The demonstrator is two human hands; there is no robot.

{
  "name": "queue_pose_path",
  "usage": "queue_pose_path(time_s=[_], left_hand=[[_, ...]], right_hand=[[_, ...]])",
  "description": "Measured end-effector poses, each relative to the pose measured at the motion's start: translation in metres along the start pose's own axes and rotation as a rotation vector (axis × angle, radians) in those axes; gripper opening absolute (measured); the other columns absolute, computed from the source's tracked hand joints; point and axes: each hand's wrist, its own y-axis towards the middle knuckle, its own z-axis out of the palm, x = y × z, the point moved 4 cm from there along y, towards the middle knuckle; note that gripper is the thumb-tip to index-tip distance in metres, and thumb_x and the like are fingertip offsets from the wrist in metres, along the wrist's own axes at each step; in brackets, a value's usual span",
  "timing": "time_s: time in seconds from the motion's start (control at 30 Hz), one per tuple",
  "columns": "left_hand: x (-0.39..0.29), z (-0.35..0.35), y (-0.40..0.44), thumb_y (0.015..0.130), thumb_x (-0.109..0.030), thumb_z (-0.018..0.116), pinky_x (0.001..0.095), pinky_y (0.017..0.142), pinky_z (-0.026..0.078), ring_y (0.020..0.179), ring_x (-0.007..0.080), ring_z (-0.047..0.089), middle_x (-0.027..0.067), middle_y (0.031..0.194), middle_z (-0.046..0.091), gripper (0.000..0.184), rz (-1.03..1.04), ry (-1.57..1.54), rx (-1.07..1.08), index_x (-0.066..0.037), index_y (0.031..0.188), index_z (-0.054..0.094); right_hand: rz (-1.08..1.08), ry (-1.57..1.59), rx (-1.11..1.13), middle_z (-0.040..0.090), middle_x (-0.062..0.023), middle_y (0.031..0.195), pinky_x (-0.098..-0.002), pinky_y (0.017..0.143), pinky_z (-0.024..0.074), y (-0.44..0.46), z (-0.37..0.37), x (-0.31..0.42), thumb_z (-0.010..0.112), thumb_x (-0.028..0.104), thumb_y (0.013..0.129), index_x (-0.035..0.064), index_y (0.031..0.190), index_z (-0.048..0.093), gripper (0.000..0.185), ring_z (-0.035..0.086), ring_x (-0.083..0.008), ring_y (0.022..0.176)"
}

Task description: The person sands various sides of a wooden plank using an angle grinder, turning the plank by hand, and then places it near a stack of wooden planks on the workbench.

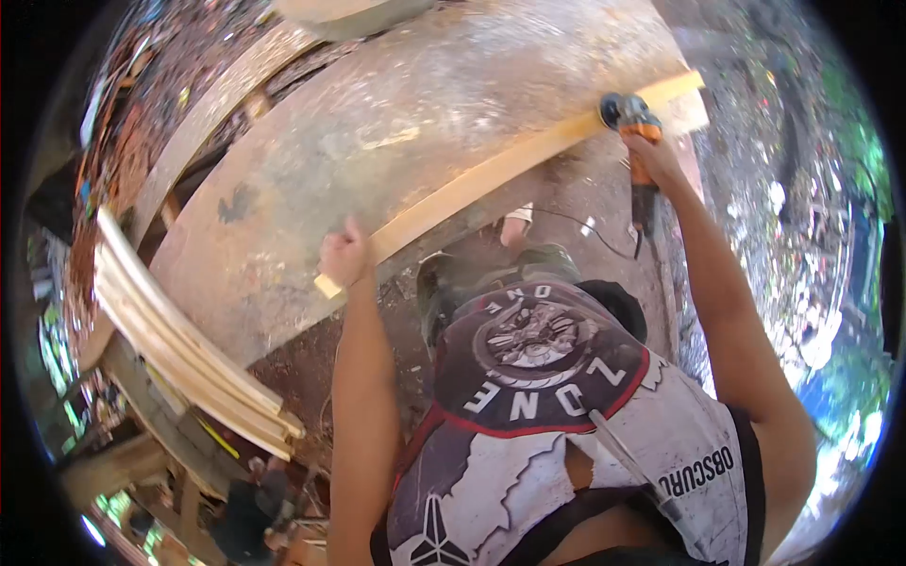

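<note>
A long, pale wooden strip (pixel 491 174) lies along the near edge of the worktable (pixel 283 189). My left hand (pixel 346 257) is closed around the strip close to its left end, thumb pointing up. Toward the other end, my right hand (pixel 659 156) grips an orange and black angle grinder (pixel 642 174) by its body. The grinder's round disc (pixel 613 109) rests against or just over the strip; which of these, I cannot tell. A dark cord (pixel 595 229) trails from the tool's rear end below the table edge.
Several pale wooden strips (pixel 179 340) are stacked at the left. A curved board (pixel 203 113) stands beyond the table, and a rounded object (pixel 354 14) sits at its far edge. My foot (pixel 516 226) shows below. Other tools (pixel 274 500), blurred, lie at lower left.
</note>
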Motion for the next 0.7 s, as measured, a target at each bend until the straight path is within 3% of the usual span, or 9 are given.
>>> queue_pose_path(time_s=[0.03, 0.1, 0.17, 0.27, 0.33, 0.43, 0.5, 0.57, 0.7], left_hand=[[-0.002, -0.003, -0.003, 0.09, -0.055, 0.064, 0.0504, 0.078, 0.048, 0.086, 0.0341, 0.065, 0.0146, 0.084, 0.067, 0.05, 0.035, -0.021, 0.018, -0.008, 0.073, 0.067], [-0.007, -0.009, -0.016, 0.084, -0.053, 0.071, 0.0491, 0.082, 0.047, 0.089, 0.0336, 0.064, 0.0104, 0.09, 0.068, 0.045, 0.429, -0.18, -0.094, -0.009, 0.077, 0.069], [-0.021, -0.059, -0.036, 0.077, -0.048, 0.077, 0.0487, 0.089, 0.045, 0.101, 0.0319, 0.062, 0.0072, 0.104, 0.068, 0.041, 0.857, -0.354, 0.04, -0.009, 0.088, 0.073], [0.01, -0.029, -0.036, 0.082, -0.037, 0.074, 0.0476, 0.106, 0.039, 0.121, 0.0288, 0.056, 0.0062, 0.126, 0.064, 0.04, 0.759, -0.265, 0.193, -0.009, 0.111, 0.072], [0.025, -0.017, -0.035, 0.082, -0.035, 0.074, 0.0477, 0.112, 0.036, 0.127, 0.0272, 0.052, 0.0057, 0.13, 0.062, 0.039, 0.762, -0.169, 0.124, -0.009, 0.111, 0.072], [0.046, -0.034, -0.033, 0.081, -0.036, 0.075, 0.0507, 0.116, 0.032, 0.131, 0.0266, 0.049, 0.0062, 0.134, 0.06, 0.041, 0.685, -0.151, 0.098, -0.008, 0.111, 0.072], [0.066, -0.057, -0.04, 0.081, -0.036, 0.074, 0.0539, 0.114, 0.033, 0.13, 0.0282, 0.05, 0.007, 0.133, 0.06, 0.039, 0.575, -0.22, -0.226, -0.006, 0.107, 0.072], [0.087, -0.096, -0.06, 0.085, -0.044, 0.067, 0.05, 0.115, 0.033, 0.135, 0.0309, 0.047, 0.0123, 0.133, 0.062, 0.049, 0.371, -0.352, -0.345, -0.001, 0.109, 0.073], [0.136, -0.102, -0.123, 0.086, -0.039, 0.065, 0.0496, 0.106, 0.042, 0.117, 0.0345, 0.058, 0.0138, 0.117, 0.066, 0.042, -0.061, -0.492, -0.539, -0.001, 0.1, 0.072]], right_hand=[[-0.005, 0.071, 0.032, 0.065, 0.0005, 0.095, -0.0279, 0.075, 0.0505, -0.008, 0.011, -0.007, 0.072, 0.027, 0.089, 0.006, 0.11, 0.07, 0.029, 0.061, -0.0098, 0.085], [0.003, 0.162, 0.116, 0.065, 0.0012, 0.097, -0.0271, 0.076, 0.0503, -0.031, 0.036, -0.015, 0.07, 0.023, 0.093, 0.0056, 0.114, 0.069, 0.028, 0.06, -0.0092, 0.087], [0.003, 0.105, 0.232, 0.065, 0.0018, 0.101, -0.0273, 0.077, 0.0506, -0.045, 0.056, -0.019, 0.068, 0.02, 0.095, 0.0048, 0.119, 0.068, 0.028, 0.06, -0.0094, 0.089], [-0.088, 0.138, 0.316, 0.06, 0.0027, 0.087, -0.0217, 0.061, 0.0464, -0.072, 0.093, -0.005, 0.067, 0.017, 0.098, 0.0038, 0.124, 0.063, 0.029, 0.057, -0.0053, 0.074], [-0.12, -0.04, 0.401, 0.065, -0.0018, 0.103, -0.0261, 0.078, 0.0501, -0.094, 0.113, 0.01, 0.066, 0.025, 0.099, 0.0004, 0.127, 0.063, 0.038, 0.061, -0.0105, 0.09], [-0.175, -0.273, 0.441, 0.065, -0.0015, 0.101, -0.0259, 0.076, 0.0494, -0.108, 0.154, 0.038, 0.066, 0.025, 0.099, 0.0011, 0.128, 0.063, 0.038, 0.059, -0.0101, 0.087], [-0.282, -0.258, 0.606, 0.065, -0.0025, 0.103, -0.0268, 0.077, 0.0498, -0.098, 0.182, 0.042, 0.066, 0.026, 0.099, 0.001, 0.128, 0.062, 0.039, 0.06, -0.0108, 0.089], [-0.381, -0.308, 0.697, 0.065, -0.0042, 0.106, -0.0284, 0.079, 0.0504, -0.117, 0.21, 0.067, 0.066, 0.027, 0.099, 0.0005, 0.129, 0.061, 0.041, 0.06, -0.0124, 0.092], [-0.498, -0.4, 0.84, 0.064, -0.0115, 0.121, -0.0353, 0.092, 0.05, -0.134, 0.258, 0.101, 0.066, 0.034, 0.099, -0.0019, 0.135, 0.056, 0.052, 0.061, -0.0217, 0.108]])
